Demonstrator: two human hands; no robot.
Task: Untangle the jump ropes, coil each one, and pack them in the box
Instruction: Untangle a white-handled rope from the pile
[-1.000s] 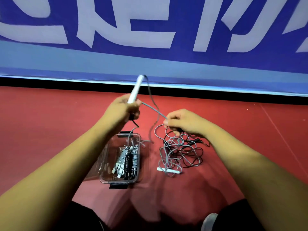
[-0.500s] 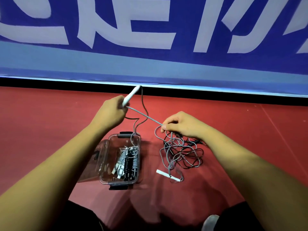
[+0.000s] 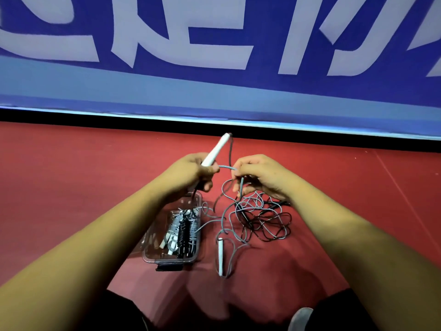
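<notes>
Far left: a bare forearm slanting in from the lower corner over the red floor [image 3: 71,177]. Just right of it, on the floor, a clear plastic box [image 3: 152,249], long side running away from the camera, black latch [image 3: 168,267] on its near end. Inside, packed side by side: coiled jump ropes [image 3: 183,229] in grey and black, a few white handle ends toward the near wall. One loose grey strand trailing out over the right rim toward the pile beside it.

Above the far end of the box, the left hand [image 3: 191,174], fingers curled tight round the lower end of a white handle [image 3: 216,149]. Handle tilted up and to the right, tip near the black strip at the foot of the blue banner [image 3: 214,91]. From that tip, a dark cord [image 3: 230,156] dropping between the two hands.

Between the hands, a short taut stretch of grey cord [image 3: 226,167].

Lower down, on the floor right of the box and apart from it, a second white handle [image 3: 221,255] lying lengthwise, grey cord looped past its near end.

Right of centre, the right hand [image 3: 261,175], close to the left one, fingers bent, thumb and fingertips pinching the grey cord, a length hanging straight down from the pinch. Under and right of that hand, on the floor, the tangle [image 3: 262,220] of grey and dark cords, not yet coiled, outside the box.
</notes>
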